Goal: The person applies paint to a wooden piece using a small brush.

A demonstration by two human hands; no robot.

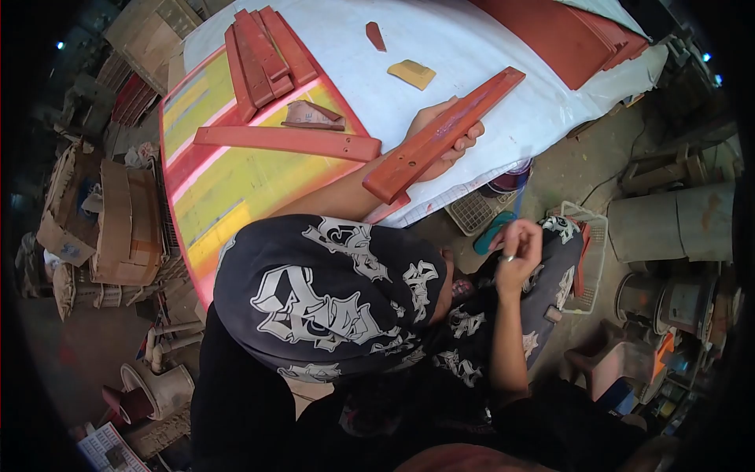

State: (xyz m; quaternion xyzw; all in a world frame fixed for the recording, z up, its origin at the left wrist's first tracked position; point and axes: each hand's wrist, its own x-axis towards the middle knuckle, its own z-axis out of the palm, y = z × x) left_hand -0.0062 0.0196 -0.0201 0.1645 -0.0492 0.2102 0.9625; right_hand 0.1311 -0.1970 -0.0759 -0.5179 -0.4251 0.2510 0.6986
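My left hand (pixel 429 122) is wrapped around a reddish-brown wooden slat (pixel 452 130), held slanting above the white-covered table. The slat has dark holes near its lower end and a purplish streak along its middle. My right hand (pixel 519 248), with a ring on one finger, hovers over my leg, apart from the slat. Its fingers are curled, and whatever they may hold is hidden. Left of the held slat, another red slat (pixel 287 143) lies on the table. A folded piece of sandpaper (pixel 313 116) rests just behind it.
Several red slats (pixel 263 59) are stacked at the table's back left. A tan pad (pixel 411 74) and a small red piece (pixel 376 36) lie on the white sheet (pixel 330 31). Red panels (pixel 566 39) lie far right. A white plastic crate (pixel 595 236) and cardboard boxes (pixel 130 220) stand on the floor.
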